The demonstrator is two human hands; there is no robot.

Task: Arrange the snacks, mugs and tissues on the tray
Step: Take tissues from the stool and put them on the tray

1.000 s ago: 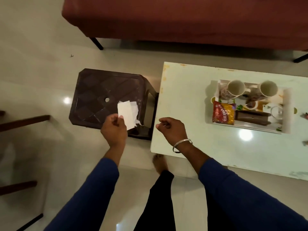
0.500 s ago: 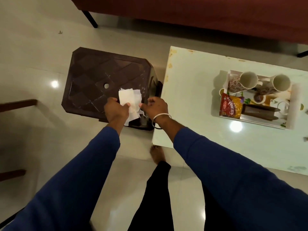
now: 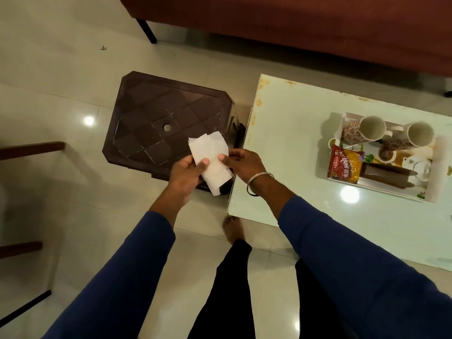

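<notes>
At the centre of the frame we see both hands on a white tissue (image 3: 210, 159) above the near right corner of the dark brown stool (image 3: 156, 123): the left hand (image 3: 186, 173) has its grip clamped on the tissue's left edge, the right hand (image 3: 241, 163) pinches its right edge. At the right of the frame, on the pale tabletop (image 3: 288, 148), the tray (image 3: 437, 167) holds two mugs (image 3: 364, 129) lying on their sides and a red-and-yellow snack packet (image 3: 344, 163)

Tissue (image 3: 210, 159) thin matt paper; stool (image 3: 156, 123) dark moulded plastic; table (image 3: 293, 152) glossy; snack packet (image 3: 345, 164) shiny foil.
</notes>
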